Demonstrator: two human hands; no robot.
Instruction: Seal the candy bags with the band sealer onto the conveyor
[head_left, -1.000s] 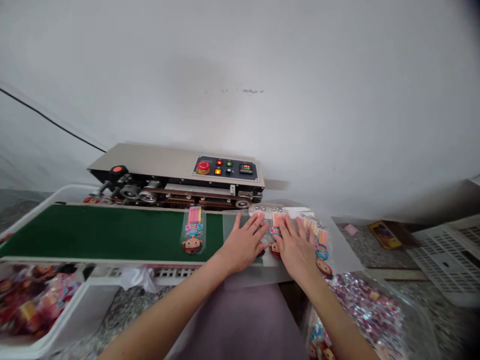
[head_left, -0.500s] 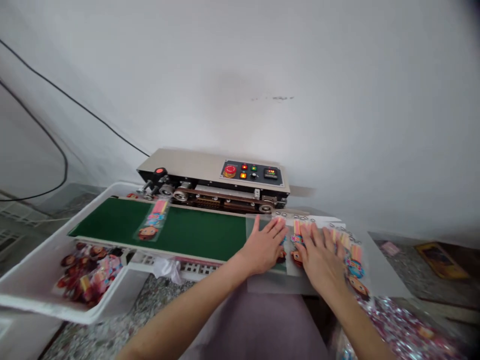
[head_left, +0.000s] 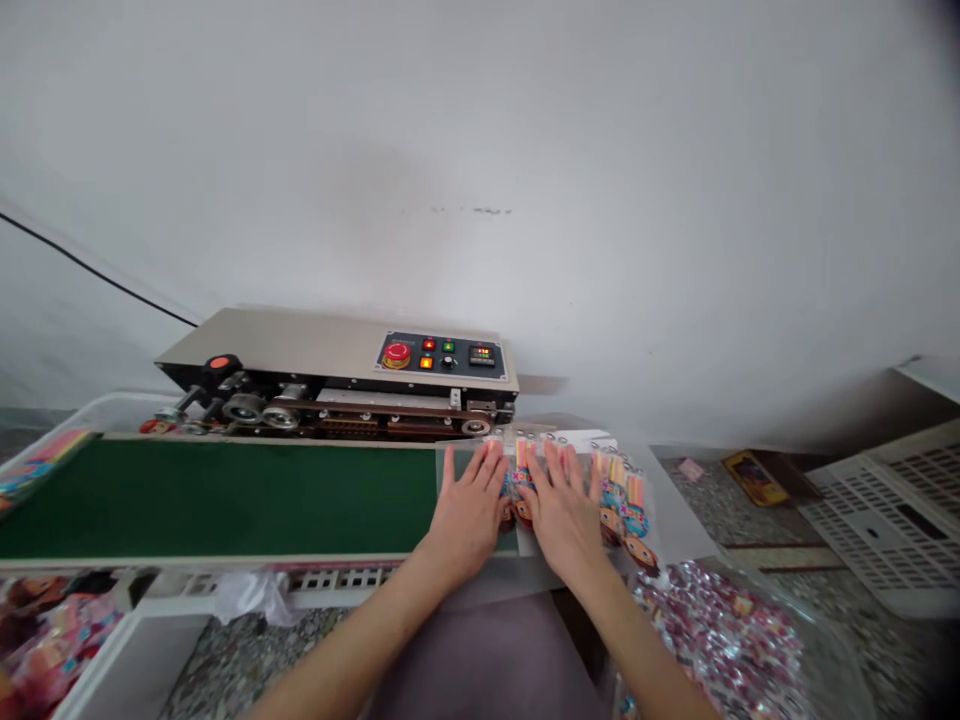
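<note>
My left hand (head_left: 469,505) lies flat with fingers stretched out on a clear candy packet at the right end of the green conveyor belt (head_left: 225,495). My right hand (head_left: 564,510) lies flat beside it, fingers spread over a row of overlapping candy packets (head_left: 624,505) with cartoon faces. Both hands press down on packets just in front of the sealing machine (head_left: 337,370). One packet (head_left: 37,462) hangs at the belt's far left end.
A white tray (head_left: 112,660) at lower left holds sealed packets. A clear bag of wrapped candies (head_left: 720,640) sits at lower right. A white plastic crate (head_left: 892,520) stands at the right. The machine's control panel (head_left: 442,355) shows lit buttons.
The packet that rode the belt has travelled left to its far end. Both hands stay flat on the packets at the belt's right end, shifted slightly toward the machine. The head camera swung.
</note>
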